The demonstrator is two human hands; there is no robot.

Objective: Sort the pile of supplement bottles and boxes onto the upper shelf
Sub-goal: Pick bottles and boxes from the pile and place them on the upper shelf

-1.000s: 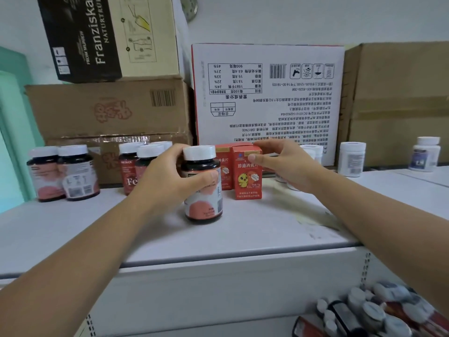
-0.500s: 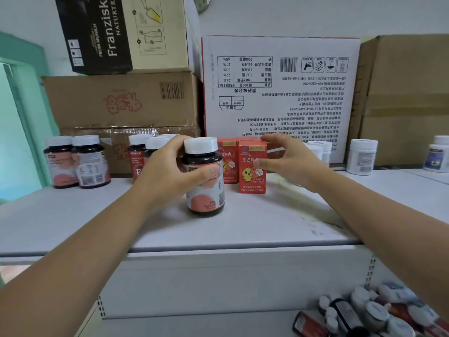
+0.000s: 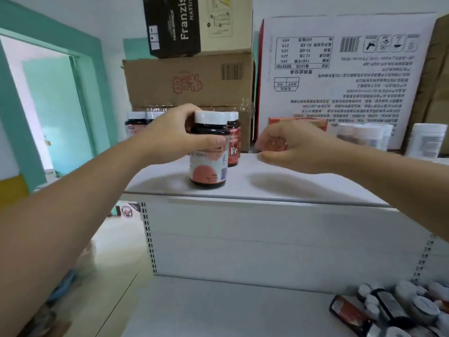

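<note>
On the upper shelf (image 3: 315, 188), the left hand (image 3: 167, 139) reaches in from the left of the dark bottle (image 3: 208, 164) and grips it just below its white cap, the bottle standing upright near the shelf's front edge. Just behind and right of the dark bottle stands a red-labelled bottle (image 3: 233, 147); further right, the right hand (image 3: 291, 147) has its fingers curled in front of a red box (image 3: 298, 122), and blur hides whether it holds that box. Far right of and below the dark bottle, a pile of bottles (image 3: 398, 310) lies on the lower shelf (image 3: 243, 307)

White upper shelf (image 3: 291, 186) with dark bottles (image 3: 207, 171), red boxes (image 3: 298, 122), white bottles (image 3: 364, 135), cartons (image 3: 189, 79) behind.
</note>
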